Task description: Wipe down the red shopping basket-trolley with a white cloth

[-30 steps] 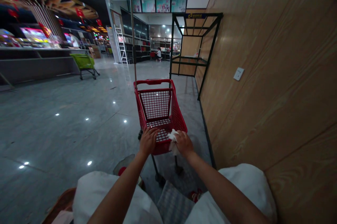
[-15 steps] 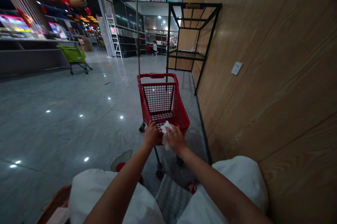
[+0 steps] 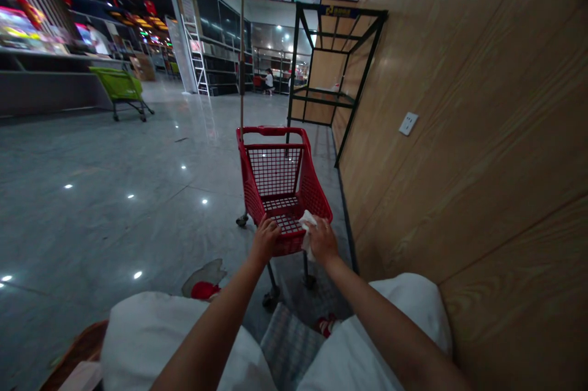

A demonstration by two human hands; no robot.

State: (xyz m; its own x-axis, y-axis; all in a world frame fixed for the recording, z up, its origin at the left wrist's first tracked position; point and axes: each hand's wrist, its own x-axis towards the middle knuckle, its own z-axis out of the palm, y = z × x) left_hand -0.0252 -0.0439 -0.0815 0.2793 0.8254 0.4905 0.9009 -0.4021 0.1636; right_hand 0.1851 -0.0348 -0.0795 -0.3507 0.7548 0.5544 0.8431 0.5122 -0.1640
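Directly in front of me stands a small red shopping cart [image 3: 315,190] with grid walls and a handle at its far side. My left hand [image 3: 266,238] grips the cart's near rim at the left corner, fingers curled over the edge. At the right part of the same rim, my right hand [image 3: 323,241] is closed on a crumpled white tissue [image 3: 307,227], pressed against the plastic. Part of the tissue hangs down outside the rim. A thin pole [image 3: 242,29] rises at the cart's far left corner.
A wood-panelled wall [image 3: 459,152] with a socket [image 3: 408,124] runs close on my right. Beyond the cart stands a dark metal frame [image 3: 294,60]. A green cart [image 3: 120,83] is far left, near a counter. A person [image 3: 268,81] crouches at the back. Checked cloth [image 3: 289,342] hangs between my knees.
My right hand has slid to the right along the cart's near rim with the tissue. My left hand keeps its place on the rim. The view has shifted slightly.
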